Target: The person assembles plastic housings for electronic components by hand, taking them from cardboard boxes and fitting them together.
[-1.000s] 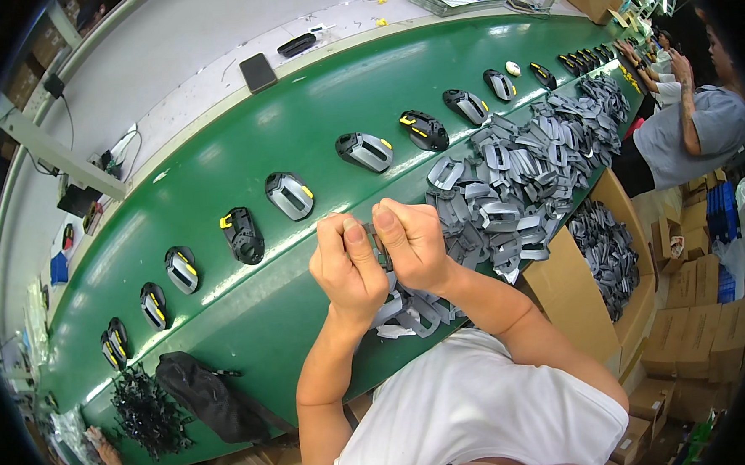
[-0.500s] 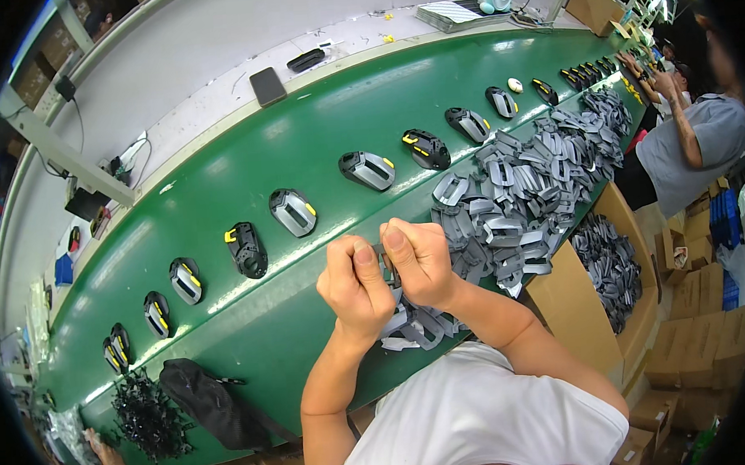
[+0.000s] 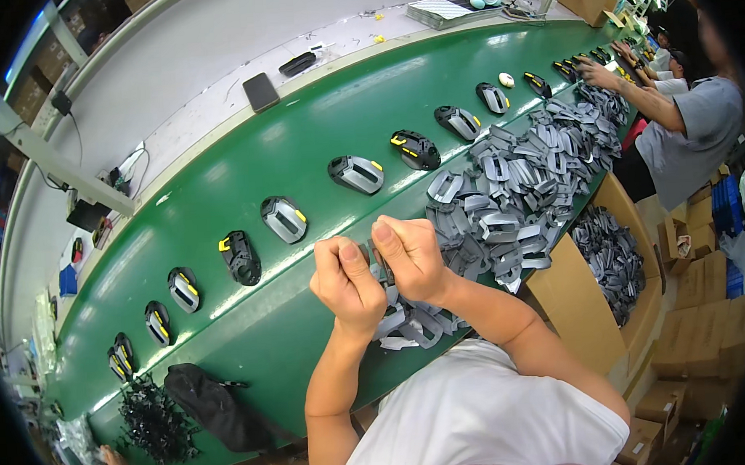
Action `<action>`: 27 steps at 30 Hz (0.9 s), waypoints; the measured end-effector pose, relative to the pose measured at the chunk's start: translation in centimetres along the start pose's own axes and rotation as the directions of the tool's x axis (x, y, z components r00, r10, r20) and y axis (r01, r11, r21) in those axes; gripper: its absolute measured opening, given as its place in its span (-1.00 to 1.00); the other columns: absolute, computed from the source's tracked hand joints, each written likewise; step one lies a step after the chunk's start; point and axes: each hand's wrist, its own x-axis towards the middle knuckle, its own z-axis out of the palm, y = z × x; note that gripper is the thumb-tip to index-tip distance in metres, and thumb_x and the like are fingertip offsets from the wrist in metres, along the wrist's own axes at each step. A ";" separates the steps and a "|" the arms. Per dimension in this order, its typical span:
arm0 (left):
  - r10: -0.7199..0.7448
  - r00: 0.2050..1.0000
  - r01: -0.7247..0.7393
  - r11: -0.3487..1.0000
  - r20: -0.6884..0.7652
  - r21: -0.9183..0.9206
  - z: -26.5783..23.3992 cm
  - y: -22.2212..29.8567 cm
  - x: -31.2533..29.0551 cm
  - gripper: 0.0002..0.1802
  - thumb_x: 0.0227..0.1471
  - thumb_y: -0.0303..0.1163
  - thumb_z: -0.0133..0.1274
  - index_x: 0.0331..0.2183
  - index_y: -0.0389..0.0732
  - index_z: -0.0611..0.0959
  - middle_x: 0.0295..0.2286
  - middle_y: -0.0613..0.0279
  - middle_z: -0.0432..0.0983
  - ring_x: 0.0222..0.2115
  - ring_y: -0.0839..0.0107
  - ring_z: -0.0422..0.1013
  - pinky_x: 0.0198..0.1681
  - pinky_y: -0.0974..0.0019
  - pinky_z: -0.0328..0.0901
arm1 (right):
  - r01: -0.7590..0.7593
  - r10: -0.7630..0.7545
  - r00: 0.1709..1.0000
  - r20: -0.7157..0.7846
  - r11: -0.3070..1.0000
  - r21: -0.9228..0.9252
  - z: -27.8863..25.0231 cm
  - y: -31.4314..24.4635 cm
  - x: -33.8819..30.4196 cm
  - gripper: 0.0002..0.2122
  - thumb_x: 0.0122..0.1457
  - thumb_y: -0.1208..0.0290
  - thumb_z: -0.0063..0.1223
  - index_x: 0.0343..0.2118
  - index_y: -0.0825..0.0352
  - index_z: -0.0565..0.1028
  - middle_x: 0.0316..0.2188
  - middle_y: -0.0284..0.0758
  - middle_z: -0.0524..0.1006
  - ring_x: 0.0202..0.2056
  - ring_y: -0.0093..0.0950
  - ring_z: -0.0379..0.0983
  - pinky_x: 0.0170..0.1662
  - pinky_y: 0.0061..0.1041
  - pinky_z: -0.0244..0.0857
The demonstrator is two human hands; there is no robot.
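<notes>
belt (image 3: pixel 301 152): bare beyond shells | right: grey heap (image 3: pixel 514 200), seemingly dense

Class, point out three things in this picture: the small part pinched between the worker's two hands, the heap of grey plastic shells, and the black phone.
small part (image 3: pixel 380 261), head view, dark edge showing between the hands.
heap of grey plastic shells (image 3: pixel 514 191), head view, middle of pile.
black phone (image 3: pixel 261 92), head view, screen centre.

Glossy green belt (image 3: pixel 243 180) on the worktop, smooth and catching streaks of light. At three o'clock, the heap of grey shells (image 3: pixel 522 191) looks like moulded plastic, matt with a soft sheen. Black-and-grey housings (image 3: pixel 357 174) along the belt look like plastic too. Brown cardboard box (image 3: pixel 574 306), dull and papery. White shirt (image 3: pixel 483 416), plain matt cloth.
</notes>
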 end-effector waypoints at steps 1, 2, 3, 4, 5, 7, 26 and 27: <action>0.004 1.000 -0.004 1.000 -0.009 -0.009 0.0 0.0 0.0 -0.73 0.18 -0.37 -0.24 -0.53 -0.27 0.31 -0.72 0.37 0.25 -0.76 0.69 0.11 -0.73 0.57 -0.02 | 0.009 -0.009 1.000 0.017 1.000 -0.023 -0.1 -0.1 -0.1 -0.67 0.23 0.38 -0.21 -0.67 0.42 0.30 -0.81 -0.27 0.24 -0.78 -0.43 0.19 -0.69 -0.48 0.04; 0.008 1.000 -0.008 1.000 -0.018 -0.018 0.0 0.0 0.0 -0.72 0.18 -0.35 -0.24 -0.53 -0.27 0.31 -0.72 0.38 0.25 -0.76 0.71 0.10 -0.73 0.58 -0.03 | 0.018 -0.016 0.999 0.035 0.999 -0.047 -0.1 -0.2 -0.1 -0.67 0.22 0.38 -0.20 -0.66 0.42 0.30 -0.81 -0.27 0.24 -0.78 -0.41 0.20 -0.69 -0.48 0.05; 0.006 1.000 -0.006 1.000 -0.019 -0.014 0.1 0.0 -0.1 -0.72 0.18 -0.35 -0.24 -0.53 -0.27 0.31 -0.72 0.38 0.25 -0.76 0.71 0.10 -0.73 0.58 -0.03 | 0.015 -0.014 0.999 0.037 0.999 -0.044 -0.2 -0.1 -0.2 -0.67 0.22 0.38 -0.20 -0.66 0.42 0.30 -0.81 -0.27 0.24 -0.78 -0.41 0.20 -0.69 -0.48 0.05; 0.001 1.000 -0.001 1.000 -0.016 -0.025 0.2 0.0 -0.1 -0.72 0.18 -0.35 -0.24 -0.53 -0.27 0.30 -0.72 0.39 0.24 -0.76 0.71 0.09 -0.73 0.58 -0.03 | 0.021 -0.019 0.999 0.034 0.999 -0.039 -0.2 -0.1 -0.2 -0.68 0.22 0.39 -0.20 -0.67 0.42 0.30 -0.81 -0.26 0.24 -0.78 -0.40 0.19 -0.69 -0.48 0.05; -0.004 1.000 0.004 0.999 -0.013 -0.036 0.2 -0.1 -0.1 -0.72 0.18 -0.35 -0.23 -0.54 -0.27 0.30 -0.72 0.39 0.24 -0.76 0.71 0.09 -0.74 0.58 -0.03 | 0.026 -0.025 0.999 0.030 0.999 -0.035 -0.3 0.0 -0.2 -0.68 0.22 0.40 -0.19 -0.67 0.42 0.30 -0.81 -0.26 0.24 -0.78 -0.40 0.19 -0.69 -0.48 0.05; -0.017 1.000 0.017 0.999 0.001 -0.041 0.2 0.0 -0.1 -0.72 0.18 -0.35 -0.23 -0.54 -0.27 0.30 -0.73 0.40 0.23 -0.75 0.72 0.09 -0.73 0.58 -0.03 | 0.023 -0.023 0.999 0.026 0.999 -0.035 -0.2 0.0 -0.2 -0.68 0.22 0.40 -0.19 -0.67 0.42 0.30 -0.81 -0.26 0.24 -0.78 -0.40 0.20 -0.69 -0.48 0.05; -0.025 0.999 0.025 1.000 0.026 -0.006 -0.2 0.4 0.0 -0.81 0.09 -0.50 -0.14 -0.55 -0.32 0.36 -0.80 0.24 0.26 -0.80 0.54 0.20 -0.73 0.46 0.08 | 0.063 -0.061 0.998 0.027 0.995 -0.083 -0.2 -0.3 -0.2 -0.69 0.21 0.40 -0.18 -0.67 0.42 0.30 -0.79 -0.24 0.25 -0.77 -0.36 0.19 -0.69 -0.45 0.04; -0.026 0.999 0.026 1.000 0.026 -0.006 -0.3 0.3 0.0 -0.81 0.09 -0.50 -0.14 -0.55 -0.32 0.36 -0.80 0.24 0.26 -0.80 0.54 0.20 -0.73 0.46 0.08 | 0.063 -0.061 0.998 0.026 0.994 -0.084 -0.2 -0.2 -0.2 -0.69 0.21 0.40 -0.18 -0.67 0.42 0.30 -0.79 -0.24 0.25 -0.77 -0.36 0.19 -0.69 -0.45 0.04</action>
